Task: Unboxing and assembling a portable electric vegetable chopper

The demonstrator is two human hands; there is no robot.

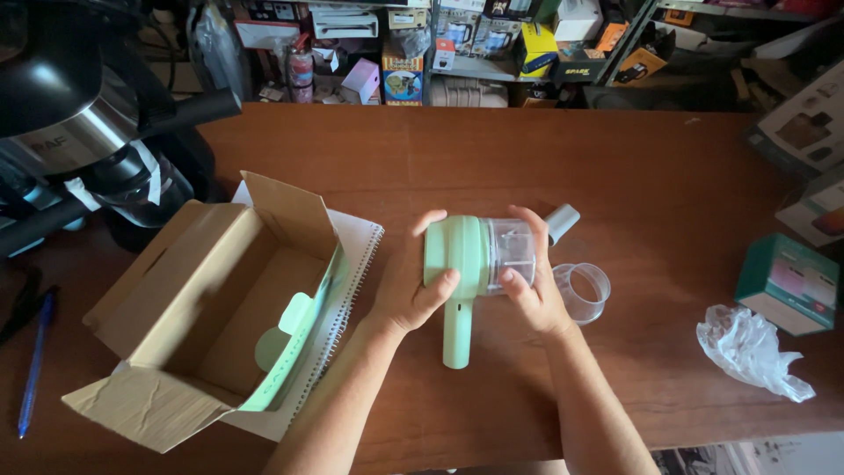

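Note:
Both my hands hold a small light-green kitchen chopper (457, 264) over the middle of the brown table. My left hand (413, 286) grips its green motor head. My right hand (532, 281) wraps the clear plastic bowl (510, 251) fitted to that head. The green handle (456, 339) points toward me and rests on or just above the table. A grey attachment (563, 222) pokes out behind my right hand. A loose clear plastic cup (582, 290) lies on the table just right of my right hand.
An open cardboard box (202, 317) lies on a spiral notebook (352, 264) at the left. A black and chrome appliance (79, 123) stands far left, a blue pen (35, 365) beside it. At right sit a green box (787, 281) and crumpled plastic bag (747, 347). Cluttered shelves (457, 44) rise behind.

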